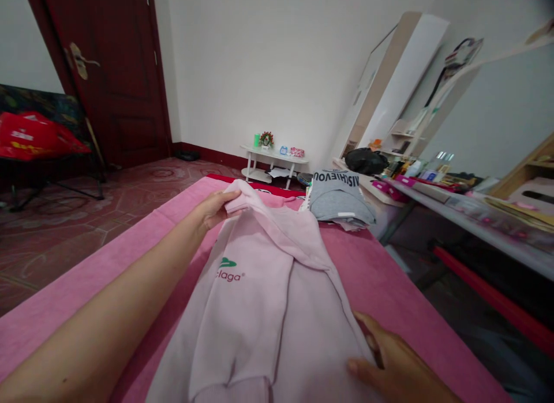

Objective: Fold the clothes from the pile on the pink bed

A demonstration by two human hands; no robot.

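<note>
A pale pink sweatshirt [311, 310] lies on a pink cloth-covered surface [415, 310], one sleeve folded over its body. Green and dark red print shows on the fabric. My left hand [219, 209] is closed on the far edge of the garment and lifts it slightly, thumb on top. At the near right side, my right hand [385, 357] rests at the sweatshirt's edge, thumb over the cloth and fingers partly beneath it. The sweatshirt's near end runs out of view.
A stack of folded clothes, topped by a grey shirt [340, 198], sits at the far right corner. Along the right stands a cluttered dressing table [459, 218]. A small white table [274, 155] is by the wall; a chair with a red bag [38, 137] is at left.
</note>
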